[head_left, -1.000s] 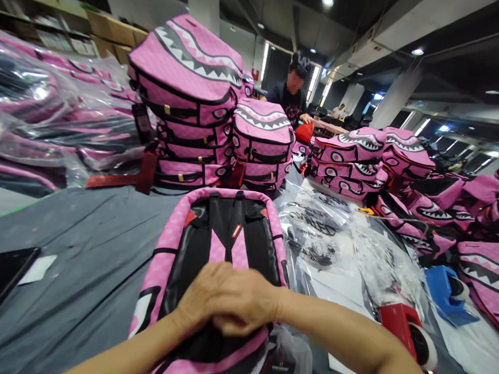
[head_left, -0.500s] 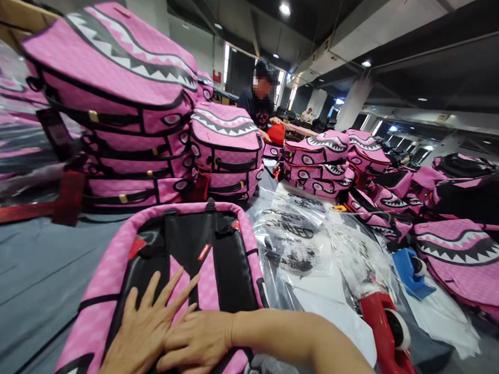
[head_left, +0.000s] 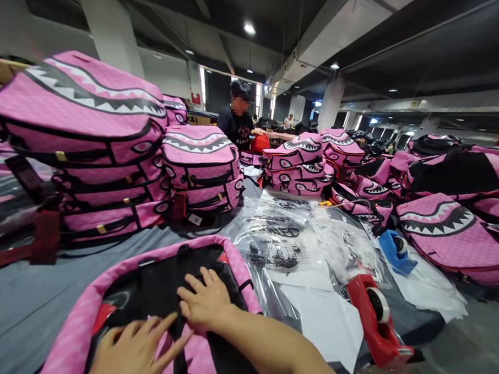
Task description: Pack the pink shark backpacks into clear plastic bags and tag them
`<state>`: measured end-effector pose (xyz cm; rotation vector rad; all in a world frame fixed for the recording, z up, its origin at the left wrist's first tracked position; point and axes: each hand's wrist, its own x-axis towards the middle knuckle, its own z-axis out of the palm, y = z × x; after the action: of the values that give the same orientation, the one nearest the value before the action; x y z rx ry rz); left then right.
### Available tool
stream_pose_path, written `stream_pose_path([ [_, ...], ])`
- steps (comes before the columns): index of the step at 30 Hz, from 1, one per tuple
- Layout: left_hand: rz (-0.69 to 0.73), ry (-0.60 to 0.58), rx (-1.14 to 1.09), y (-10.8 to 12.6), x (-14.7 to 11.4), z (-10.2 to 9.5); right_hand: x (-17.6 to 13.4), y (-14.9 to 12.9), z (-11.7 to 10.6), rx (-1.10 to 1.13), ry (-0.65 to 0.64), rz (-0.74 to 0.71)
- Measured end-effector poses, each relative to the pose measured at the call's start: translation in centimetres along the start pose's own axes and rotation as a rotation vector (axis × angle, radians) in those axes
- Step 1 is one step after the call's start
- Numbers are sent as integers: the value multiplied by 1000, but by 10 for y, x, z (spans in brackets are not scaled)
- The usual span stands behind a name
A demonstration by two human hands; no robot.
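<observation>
A pink and black backpack [head_left: 90,312] lies on the table in front of me, its black strap side facing up. My left hand [head_left: 133,347] rests on its lower left part with the fingers spread. Higher up and further right, my right hand [head_left: 205,300] lies on the black panel, fingers stretched apart. Neither hand grips anything. The lower end of the backpack runs out of the picture.
Pink shark-mouth backpacks stand in a tall stack [head_left: 109,175] at left and a shorter stack [head_left: 200,168] behind. Clear printed plastic bags [head_left: 280,249] lie to the right, beside a red tape dispenser [head_left: 376,325] and a blue tape dispenser [head_left: 397,253]. A person [head_left: 236,120] stands further back.
My right hand has moved from beside my left hand up the backpack's black panel, and its fingers have spread. The left hand sits lower in the picture. The view has shifted.
</observation>
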<state>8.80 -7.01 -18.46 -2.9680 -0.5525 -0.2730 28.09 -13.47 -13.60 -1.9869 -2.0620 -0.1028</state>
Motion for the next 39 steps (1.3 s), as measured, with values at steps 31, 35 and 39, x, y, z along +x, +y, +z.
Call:
stream_pose_path([
  [31,-644,251,-1766,99,98,-47,-41,50,-97,748,440,239],
  [35,-882,333,-1849,111,107,-56,-56,34,-75,826,436,265],
  [39,-966,400,-1803,97,96,-63,-58,32,-64,827,372,328],
])
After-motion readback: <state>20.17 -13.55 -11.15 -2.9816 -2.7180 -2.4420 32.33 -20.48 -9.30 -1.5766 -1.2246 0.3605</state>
